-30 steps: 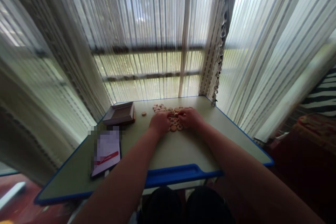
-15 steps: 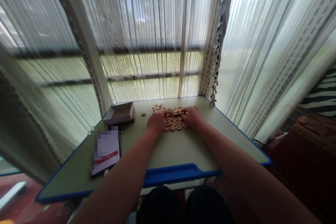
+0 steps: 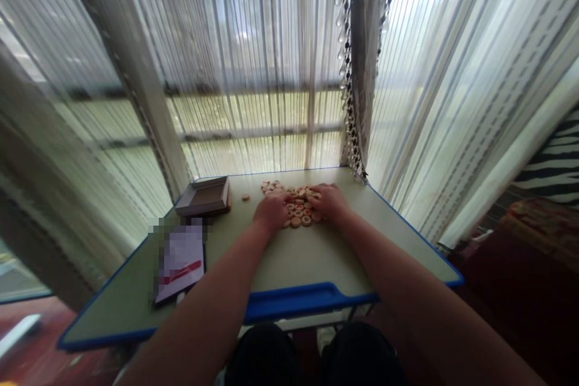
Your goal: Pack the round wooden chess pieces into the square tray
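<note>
Many round wooden Chinese chess pieces (image 3: 295, 222) lie in a cluster on the pale table, some showing red or dark marks and a few resting on others. My left hand (image 3: 271, 211) rests against the cluster's left side, its fingers reaching inward over the edge pieces. On the opposite side my right hand (image 3: 329, 200) touches the pieces with its fingers apart. Neither hand visibly grips a piece; some fingertips are hidden or blurred. Another group of pieces (image 3: 270, 184) sits behind my left hand. One lone piece (image 3: 245, 197) lies farther left.
An open shallow box (image 3: 205, 196) stands at the table's back left. Nearer me lies a clipboard with paper (image 3: 183, 253) and a red pen (image 3: 183, 271) on it, partly pixelated. The table (image 3: 307, 259) has a blue rim. Sheer curtains (image 3: 253, 72) hang beyond its far edge.
The view has shifted slightly. Both hands stay at the cluster's sides, with small finger movements; the lone piece, box and clipboard keep their places on the table.
</note>
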Motion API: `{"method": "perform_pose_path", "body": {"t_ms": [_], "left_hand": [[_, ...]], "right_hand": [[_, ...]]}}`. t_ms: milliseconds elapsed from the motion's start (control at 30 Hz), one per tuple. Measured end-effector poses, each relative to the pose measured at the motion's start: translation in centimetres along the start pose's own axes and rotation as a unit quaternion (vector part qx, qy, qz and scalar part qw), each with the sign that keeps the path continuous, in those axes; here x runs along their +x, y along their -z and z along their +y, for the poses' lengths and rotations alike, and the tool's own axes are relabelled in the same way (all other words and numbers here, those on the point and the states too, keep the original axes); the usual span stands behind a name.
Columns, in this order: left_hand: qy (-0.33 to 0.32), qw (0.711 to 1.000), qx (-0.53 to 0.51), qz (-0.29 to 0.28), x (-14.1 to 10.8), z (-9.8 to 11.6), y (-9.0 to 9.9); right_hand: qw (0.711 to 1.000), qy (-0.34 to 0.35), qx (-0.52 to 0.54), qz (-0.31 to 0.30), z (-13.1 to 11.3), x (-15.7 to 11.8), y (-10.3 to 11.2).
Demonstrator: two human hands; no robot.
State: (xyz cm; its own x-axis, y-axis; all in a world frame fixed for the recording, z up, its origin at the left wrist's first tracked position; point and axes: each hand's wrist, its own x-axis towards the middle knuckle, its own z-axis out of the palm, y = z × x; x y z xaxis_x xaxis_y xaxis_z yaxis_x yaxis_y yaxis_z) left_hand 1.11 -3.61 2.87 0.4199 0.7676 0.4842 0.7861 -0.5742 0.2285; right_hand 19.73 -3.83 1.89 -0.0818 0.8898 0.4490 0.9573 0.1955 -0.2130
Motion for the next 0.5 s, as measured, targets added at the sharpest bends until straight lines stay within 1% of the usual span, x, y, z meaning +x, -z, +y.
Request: {"method": "perform_pose_path", "body": {"t_ms": [67, 133, 300, 500], "left_hand": [[-0.001, 1.000, -0.003, -0.003, 0.01, 0.14, -0.01], [-0.006, 1.000, -0.003, -0.003, 0.02, 0.23, -0.05], [-0.026, 1.000, 0.003, -0.005, 0.06, 0.21, -0.19], [-0.036, 0.999, 0.001, 0.002, -0.05, 0.18, -0.06]], "right_hand": [[1.000, 0.024, 0.004, -0.007, -0.28, -0.13, 0.06], [0.999, 0.034, 0.005, -0.015, -0.46, -0.22, 0.04], [0.999, 0.039, 0.010, -0.001, -0.53, -0.24, -0.15], [0.999, 0.033, 0.026, -0.007, -0.51, -0.15, -0.25]]}}
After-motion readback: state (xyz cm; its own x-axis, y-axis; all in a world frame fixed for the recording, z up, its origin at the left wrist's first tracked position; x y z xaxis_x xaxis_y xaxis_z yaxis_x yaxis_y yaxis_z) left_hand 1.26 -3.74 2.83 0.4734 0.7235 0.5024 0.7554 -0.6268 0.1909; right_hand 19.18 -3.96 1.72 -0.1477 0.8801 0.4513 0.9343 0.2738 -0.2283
